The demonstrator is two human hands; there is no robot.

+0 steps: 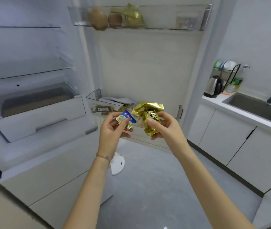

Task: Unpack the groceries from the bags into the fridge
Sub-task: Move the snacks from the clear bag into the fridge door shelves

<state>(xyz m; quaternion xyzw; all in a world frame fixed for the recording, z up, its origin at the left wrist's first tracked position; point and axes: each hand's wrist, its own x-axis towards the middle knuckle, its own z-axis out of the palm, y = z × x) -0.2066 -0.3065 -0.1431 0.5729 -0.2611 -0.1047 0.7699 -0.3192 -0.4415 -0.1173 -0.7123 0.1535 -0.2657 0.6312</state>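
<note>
Reaching forward low in the view with both bare forearms, meeting in front of the open fridge door (148, 66). Starting big: facing the fridge (24, 45) on the left, with glass shelves up top and a crisper drawer (38, 113) pulled partway out below them.

Over to the door now. Spotting an upper door bin (172, 25) carrying two brown round fruits (98, 19) and a second gold packet (134, 16), much like the one in hand. Then a lower door bin (96, 98) just behind the hands, with flat packs and papers inside, too blurred to name.

Down to the hands. Gripping a crumpled gold foil packet (148, 116) in the right hand (166, 128), thumb across the front and fingers curled behind. Pinching a small blue-and-gold portion pack (126, 120) in the left hand (113, 128), thumb on top and fingers wrapped underneath, with a thin bracelet (103, 157) at the wrist. Holding both items up off any surface, nearly touching each other, just in front of the lower bin.

Reads as the stowing step: two groceries out of the bags, neither put away yet. No bags in sight. Calling next, most likely, for choosing a spot, perhaps the upper bin beside its twin for the gold packet, and drawing one hand clear of the other before letting go. Worth watching that little pack: light, probably slick, easy to fumble.
</note>
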